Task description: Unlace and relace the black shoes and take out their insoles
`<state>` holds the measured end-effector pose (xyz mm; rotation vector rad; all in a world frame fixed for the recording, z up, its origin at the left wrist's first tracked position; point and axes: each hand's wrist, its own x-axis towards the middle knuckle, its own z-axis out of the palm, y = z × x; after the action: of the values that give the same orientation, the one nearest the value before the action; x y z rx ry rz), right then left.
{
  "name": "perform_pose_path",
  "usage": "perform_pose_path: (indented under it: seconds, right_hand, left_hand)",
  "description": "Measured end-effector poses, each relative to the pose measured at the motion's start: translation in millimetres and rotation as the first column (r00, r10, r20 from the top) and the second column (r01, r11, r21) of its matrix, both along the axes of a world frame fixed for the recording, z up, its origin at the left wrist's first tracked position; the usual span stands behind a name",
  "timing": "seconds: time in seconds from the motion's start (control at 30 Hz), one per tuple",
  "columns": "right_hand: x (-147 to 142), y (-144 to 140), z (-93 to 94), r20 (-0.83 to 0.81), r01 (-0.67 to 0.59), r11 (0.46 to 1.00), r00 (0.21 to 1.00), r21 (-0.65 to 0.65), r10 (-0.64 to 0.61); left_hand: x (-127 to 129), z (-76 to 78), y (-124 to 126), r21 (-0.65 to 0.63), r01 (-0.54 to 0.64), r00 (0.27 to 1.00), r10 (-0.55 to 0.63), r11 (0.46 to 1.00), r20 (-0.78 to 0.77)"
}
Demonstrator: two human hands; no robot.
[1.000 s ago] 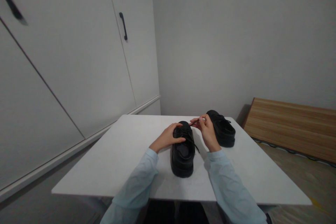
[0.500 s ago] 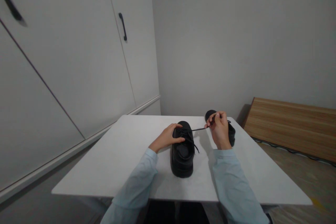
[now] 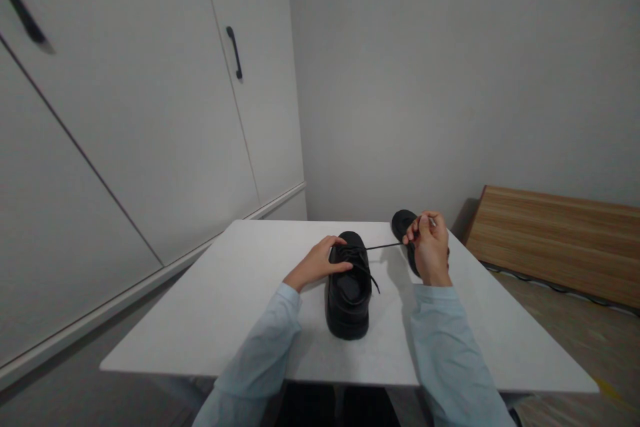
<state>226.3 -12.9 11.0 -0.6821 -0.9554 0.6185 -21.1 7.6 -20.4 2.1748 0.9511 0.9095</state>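
Both hands are out over the white counter (image 3: 240, 293). Left hand (image 3: 320, 261) lies on top of the near black shoe (image 3: 349, 293), fingers curled over the front part w/ the laces, thumb on the near side, pressing down on it. Right hand (image 3: 429, 248) is up & off to the right, fingers squeezed together, pinching the end of a black lace (image 3: 384, 247). Lace runs in a tight, straight line from the shoe's top over to that pinch. A loose bit of lace hangs down the shoe's right side.

Near shoe sits about mid-counter, toe pointing away to the far side, heel toward the person, flat on its thick sole. Second black shoe (image 3: 403, 227) is farther back & to the right, mostly hidden behind the right hand; only its far end shows. Can't tell if the hand touches it.

Both arms wear light blue sleeves (image 3: 265, 347).

Left of the counter is a big white cupboard (image 3: 150, 113) w/ a dark handle (image 3: 234, 53). Plain grey wall (image 3: 450, 80) is at the far side. On the right, low down by the floor, is a wooden board (image 3: 555, 240).
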Motion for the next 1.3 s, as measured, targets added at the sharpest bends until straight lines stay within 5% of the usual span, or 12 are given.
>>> perform_pose_path:
  seconds: [0.13, 0.33, 0.7, 1.3]
  right_hand:
    - [-2.4, -0.2, -2.5, 0.247, -0.012, 0.993, 0.968, -0.118, 0.041]
    - [-11.8, -4.5, -0.9, 0.538, -0.157, 0.937, 0.784, -0.311, 0.309]
    - [-18.7, -3.7, -4.6, 0.600, -0.271, 0.857, 0.621, -0.439, 0.504]
    - [-25.2, -0.1, -12.8, 0.653, -0.278, 0.856, 0.557, -0.436, 0.513]
  left_hand:
    - [0.6, -2.7, 1.6, 0.019, 0.012, 1.000, -0.012, 1.000, 0.014]
    - [6.5, 2.1, -2.5, 0.090, 0.031, 0.997, -0.037, 0.995, 0.072]
    - [21.4, 1.1, -7.3, 0.255, -0.067, 0.989, 0.031, 0.965, 0.143]
    - [29.7, -3.5, -6.7, 0.270, -0.065, 0.997, 0.049, 0.961, 0.064]
